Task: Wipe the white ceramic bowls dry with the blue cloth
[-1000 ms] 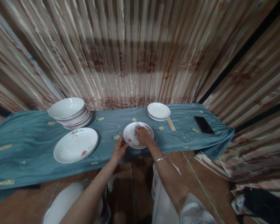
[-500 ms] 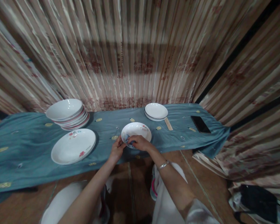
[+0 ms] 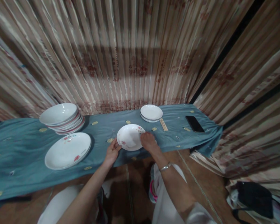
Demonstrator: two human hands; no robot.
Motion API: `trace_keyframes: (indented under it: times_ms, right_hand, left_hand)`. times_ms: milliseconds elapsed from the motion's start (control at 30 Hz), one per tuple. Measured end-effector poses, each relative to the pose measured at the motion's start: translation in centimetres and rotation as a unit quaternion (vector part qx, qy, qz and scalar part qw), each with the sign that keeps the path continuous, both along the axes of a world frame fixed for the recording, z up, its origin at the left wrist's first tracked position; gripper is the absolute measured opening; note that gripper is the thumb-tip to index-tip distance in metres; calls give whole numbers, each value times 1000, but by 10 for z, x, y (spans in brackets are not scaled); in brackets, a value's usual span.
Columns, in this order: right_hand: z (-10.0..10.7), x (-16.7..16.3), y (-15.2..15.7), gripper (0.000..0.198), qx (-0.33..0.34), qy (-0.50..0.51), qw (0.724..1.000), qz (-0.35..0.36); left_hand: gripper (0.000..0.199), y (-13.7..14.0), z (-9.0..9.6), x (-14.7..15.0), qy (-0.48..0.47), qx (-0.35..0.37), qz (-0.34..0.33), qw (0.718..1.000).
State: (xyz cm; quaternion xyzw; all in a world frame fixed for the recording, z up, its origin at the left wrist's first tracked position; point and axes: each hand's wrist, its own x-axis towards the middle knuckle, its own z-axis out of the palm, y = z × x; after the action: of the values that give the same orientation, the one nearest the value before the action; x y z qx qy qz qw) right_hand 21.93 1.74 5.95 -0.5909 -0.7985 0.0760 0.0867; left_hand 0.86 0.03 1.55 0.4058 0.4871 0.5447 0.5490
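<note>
A small white floral plate (image 3: 130,138) sits near the table's front edge. My left hand (image 3: 113,151) grips its left rim, the fingers at the side and underneath. My right hand (image 3: 148,141) is closed at the right rim, over the inner edge. Its grip hides most of the blue cloth that showed in its fingers a moment before. Left of these, a large oval floral plate (image 3: 67,151) rests on another one. Behind it stands a stack of white bowls (image 3: 58,114) with red-banded sides.
A short stack of small white plates (image 3: 151,112) stands at the back, with several chopsticks (image 3: 164,124) beside it. A black phone (image 3: 195,123) lies to the right. Pleated curtains (image 3: 121,62) hang behind the blue tablecloth (image 3: 102,124). A black bag (image 3: 254,199) is low at the right.
My right hand has moved from the plate's near inside to its right rim, and the blue cloth no longer shows. My left hand still holds the left side. The view has shifted slightly.
</note>
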Motion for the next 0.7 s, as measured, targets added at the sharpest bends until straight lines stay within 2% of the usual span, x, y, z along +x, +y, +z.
trace_keyframes:
  times_ms: [100,167,267,400,600,700]
  right_hand:
    - [-1,12,6,34,59,1,997,-40]
    - [-1,23,9,33,75,19,993,-89]
    - [1,42,10,31,7,97,985,-144]
    - [0,56,8,31,-66,155,976,-140]
    - [-10,44,4,34,-151,189,965,-98]
    - [-14,36,3,34,-161,218,957,-105]
  left_hand:
    - [61,-1,2,1,8,-3,10,1000]
    - [61,-1,2,1,14,-1,16,1000]
    - [62,1,0,0,23,2,26,999]
    - [64,6,-4,-3,48,-17,31,998]
    - [56,9,-5,-4,46,-55,61,996]
    - [53,7,-2,-1,11,-66,79,995]
